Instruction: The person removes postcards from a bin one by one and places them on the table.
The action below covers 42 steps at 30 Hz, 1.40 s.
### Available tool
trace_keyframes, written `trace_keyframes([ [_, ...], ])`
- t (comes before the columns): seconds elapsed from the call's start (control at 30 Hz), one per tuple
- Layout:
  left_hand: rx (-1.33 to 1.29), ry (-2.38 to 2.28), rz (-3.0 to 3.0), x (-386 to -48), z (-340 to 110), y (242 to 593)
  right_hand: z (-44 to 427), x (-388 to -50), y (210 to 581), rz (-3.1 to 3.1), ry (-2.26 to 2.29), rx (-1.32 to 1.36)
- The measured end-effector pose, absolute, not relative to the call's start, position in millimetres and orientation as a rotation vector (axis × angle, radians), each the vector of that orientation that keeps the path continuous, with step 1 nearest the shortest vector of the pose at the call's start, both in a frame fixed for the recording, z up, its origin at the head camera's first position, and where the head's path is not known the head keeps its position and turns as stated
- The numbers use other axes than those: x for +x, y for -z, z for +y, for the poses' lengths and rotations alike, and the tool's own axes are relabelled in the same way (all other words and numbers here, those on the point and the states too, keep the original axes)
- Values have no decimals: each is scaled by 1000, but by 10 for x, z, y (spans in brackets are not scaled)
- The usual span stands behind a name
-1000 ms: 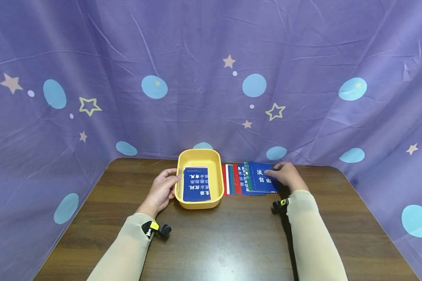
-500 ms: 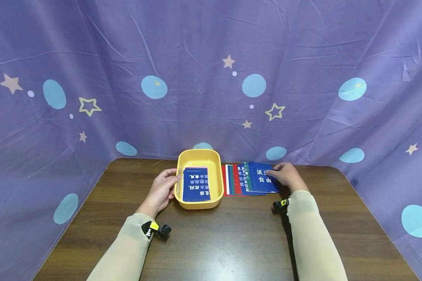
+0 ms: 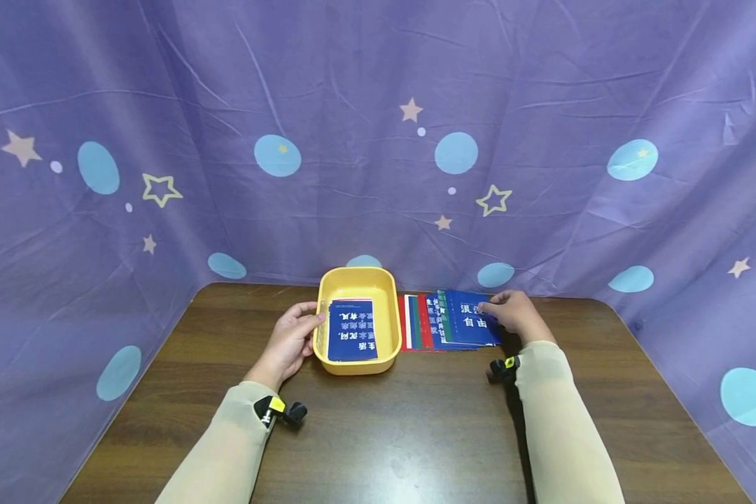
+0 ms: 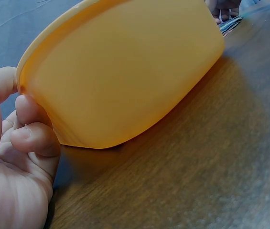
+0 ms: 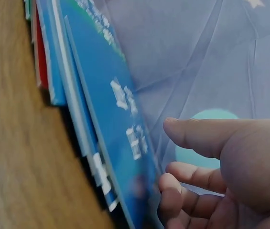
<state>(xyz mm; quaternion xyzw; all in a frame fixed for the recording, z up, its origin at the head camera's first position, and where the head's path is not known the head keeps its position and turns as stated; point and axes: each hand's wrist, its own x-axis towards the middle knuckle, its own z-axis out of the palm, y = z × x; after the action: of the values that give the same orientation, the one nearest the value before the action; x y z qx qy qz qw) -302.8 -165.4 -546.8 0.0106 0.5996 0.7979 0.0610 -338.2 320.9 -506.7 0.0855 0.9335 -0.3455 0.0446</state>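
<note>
A yellow plastic tray (image 3: 387, 334) stands at the back of the table, with a blue card (image 3: 353, 343) with white characters on top inside it. My left hand (image 3: 290, 339) grips the tray's left rim; in the left wrist view, thumb and curled fingers (image 4: 34, 138) close on the wall. Right of the tray lies a fanned row of red, white, green and blue cards (image 3: 425, 325). Over the right end of the top blue card (image 3: 463, 322) is my right hand (image 3: 513, 311), fingers loosely bent. In the right wrist view its thumb (image 5: 192, 133) stays apart from the card, and fingertips are close to its surface.
The brown wooden table (image 3: 390, 434) ends at the back against a purple curtain (image 3: 365, 210) with stars and blue dots. Small black wrist cameras sit on both beige sleeves (image 3: 561, 413).
</note>
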Motion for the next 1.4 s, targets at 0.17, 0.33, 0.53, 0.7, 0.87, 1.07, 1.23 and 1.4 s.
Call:
trace_keyframes([
  [0.17,23,-2428,1798,-3021,-1666,5465,3072,-3391,4925,2921,1081,155],
  [0.33,17,-2430,1793,-3021,-1667,5470,2762,-3294,4642,2912,1172,26],
  [0.53,21,-2414,1801,-3031,-1666,5494,2267,-3201,4381,2919,1166,-138],
  [0.7,28,-2421,1799,-3039,-1698,5501,1722,-3196,4179,2882,1111,-271],
  [0.87,22,-2427,1796,-3035,-1735,5490,1144,-3296,4029,2745,1029,-342],
  [1.07,30,-2427,1800,-3039,-1740,5485,604,-3533,4036,2593,866,-329],
  [1.23,31,-2426,1800,-3030,-1709,5478,367,-3733,4192,2620,645,-274],
  [1.4,32,-2426,1783,-3028,-1668,5466,277,-3919,4431,2681,385,-217],
])
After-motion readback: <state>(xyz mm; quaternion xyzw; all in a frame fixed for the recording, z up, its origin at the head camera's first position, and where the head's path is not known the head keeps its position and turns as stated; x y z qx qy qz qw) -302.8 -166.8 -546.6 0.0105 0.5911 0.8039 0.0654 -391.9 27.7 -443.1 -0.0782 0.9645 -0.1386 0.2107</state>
